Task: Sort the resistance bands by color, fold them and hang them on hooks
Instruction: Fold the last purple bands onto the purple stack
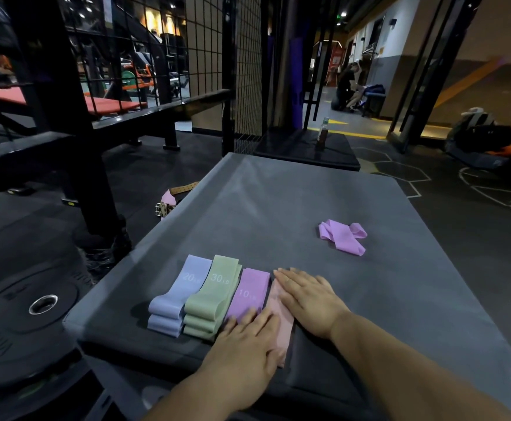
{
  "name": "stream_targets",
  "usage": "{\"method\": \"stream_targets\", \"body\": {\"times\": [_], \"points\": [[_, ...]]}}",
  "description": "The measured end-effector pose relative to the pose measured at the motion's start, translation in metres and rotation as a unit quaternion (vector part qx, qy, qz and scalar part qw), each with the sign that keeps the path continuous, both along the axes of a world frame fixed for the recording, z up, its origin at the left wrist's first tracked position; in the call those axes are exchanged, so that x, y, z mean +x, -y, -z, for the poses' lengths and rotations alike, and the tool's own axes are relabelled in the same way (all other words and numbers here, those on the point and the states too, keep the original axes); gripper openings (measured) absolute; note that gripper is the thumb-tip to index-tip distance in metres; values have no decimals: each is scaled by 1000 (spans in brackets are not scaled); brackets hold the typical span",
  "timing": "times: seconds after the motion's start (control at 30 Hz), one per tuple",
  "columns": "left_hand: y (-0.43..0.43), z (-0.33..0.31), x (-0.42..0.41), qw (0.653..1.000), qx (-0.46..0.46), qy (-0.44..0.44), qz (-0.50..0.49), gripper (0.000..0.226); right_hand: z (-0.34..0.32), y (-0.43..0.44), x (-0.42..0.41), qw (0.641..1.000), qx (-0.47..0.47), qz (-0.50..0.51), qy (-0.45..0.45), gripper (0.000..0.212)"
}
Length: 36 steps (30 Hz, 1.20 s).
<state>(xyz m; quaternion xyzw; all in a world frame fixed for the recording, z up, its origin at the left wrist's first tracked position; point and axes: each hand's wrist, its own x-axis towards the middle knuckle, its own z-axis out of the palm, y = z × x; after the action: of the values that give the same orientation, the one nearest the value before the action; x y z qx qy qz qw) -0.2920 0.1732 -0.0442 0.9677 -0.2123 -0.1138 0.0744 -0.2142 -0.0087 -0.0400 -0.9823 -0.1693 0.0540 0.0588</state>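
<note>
Folded bands lie side by side near the front of a grey padded platform [308,208]: a blue-lilac "20 LB" band [178,293], a green "30 LB" band [211,296], a purple "10 LB" band [248,294] and a pink band [283,323]. My left hand [245,350] lies flat on the near ends of the purple and pink bands. My right hand [308,299] presses flat on the pink band's far part, fingers spread. A crumpled purple band [342,237] lies apart at the right.
A black weight plate [26,311] lies on the floor at left, beside a black rack post [96,189]. A belt [169,199] lies on the floor by the platform's left edge. A bottle [323,132] stands on a dark box behind. A wire grid panel [211,56] stands further back.
</note>
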Motion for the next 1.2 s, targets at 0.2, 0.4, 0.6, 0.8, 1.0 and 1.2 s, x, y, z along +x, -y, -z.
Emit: {"method": "stream_targets", "body": {"times": [0.2,0.4,0.6,0.8,1.0,1.2], "points": [[1,0,-1,999,26,-21,17,102,3,1,5,1000,-8,-9,-7,52],[-2,-1,1,999,29,-28,15,60,7,1,5,1000,7,-1,2,52],[0,-17,3,999,-4,-47,3,61,3,3,0,999,48,3,14,51],[7,-43,7,998,-44,-48,-22,65,5,9,5,980,195,21,22,48],[31,-47,19,998,-62,-13,-20,57,5,38,1,963,245,101,47,47],[78,-34,39,1000,-3,11,14,56,6,82,4,974,121,186,50,45]]}}
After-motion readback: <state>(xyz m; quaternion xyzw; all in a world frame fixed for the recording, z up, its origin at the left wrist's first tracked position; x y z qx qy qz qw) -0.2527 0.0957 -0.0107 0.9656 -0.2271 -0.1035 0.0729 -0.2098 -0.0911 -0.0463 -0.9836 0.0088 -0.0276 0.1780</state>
